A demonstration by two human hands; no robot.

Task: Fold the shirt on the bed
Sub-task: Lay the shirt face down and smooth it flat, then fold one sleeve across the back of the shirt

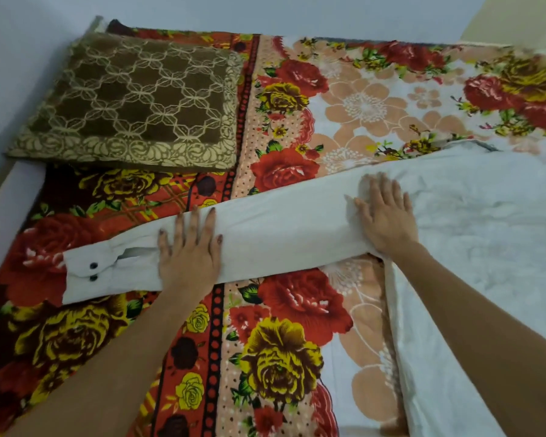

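You are pressing your left hand [188,257] and right hand [386,216], fingers spread flat and gripping nothing, on the white long-sleeved cotton shirt [473,222] lying across the floral bed cover [297,357], smoothing its outstretched sleeve [265,244] for folding.

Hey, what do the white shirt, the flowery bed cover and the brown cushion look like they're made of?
White shirt: thin matte woven cloth, probably cotton; it creases softly.
Dark cuff buttons: likely plastic, too small to tell.
Floral bed cover: plush, fleece-like blanket with a slight sheen, likely synthetic.
Brown cushion: velvety pile with paler raised lattice pattern, possibly embossed velour.
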